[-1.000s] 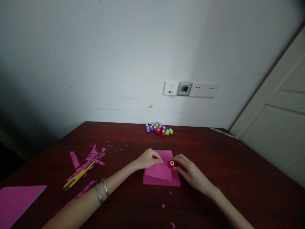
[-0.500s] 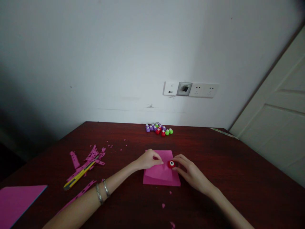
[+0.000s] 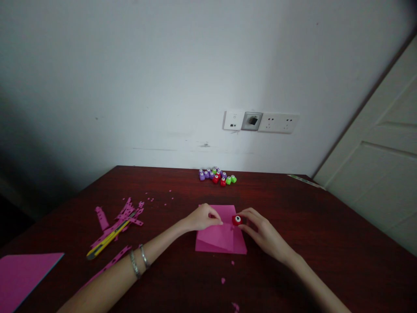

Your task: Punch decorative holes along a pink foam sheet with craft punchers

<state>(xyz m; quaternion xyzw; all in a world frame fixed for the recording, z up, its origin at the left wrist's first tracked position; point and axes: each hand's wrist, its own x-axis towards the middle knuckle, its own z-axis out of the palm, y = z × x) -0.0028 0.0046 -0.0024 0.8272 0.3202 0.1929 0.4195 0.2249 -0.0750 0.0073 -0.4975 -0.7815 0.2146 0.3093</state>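
A small red craft punch (image 3: 237, 220) with a white top and a dark mark on it is held between the thumb and fingers of my right hand (image 3: 262, 232). My left hand (image 3: 204, 217) pinches a pink sheet of paper (image 3: 216, 237), its fingertips resting over the sheet's middle. That sheet lies slightly lifted on top of other pink paper (image 3: 240, 247) on the table. The punch is at the right edge of the lifted sheet; whether paper sits in its slot cannot be made out.
Several purple, green and red punches (image 3: 215, 177) cluster at the back of the dark red table (image 3: 280, 204). On the left lie pink paper strips (image 3: 101, 218) with holes, a yellow cutter knife (image 3: 110, 238) and a pink sheet (image 3: 28, 278). Tiny pink cut-outs (image 3: 223, 281) are scattered about.
My right hand has shifted the red punch slightly right and up, and the punch has turned a little. My left hand stays nearly still on the paper.
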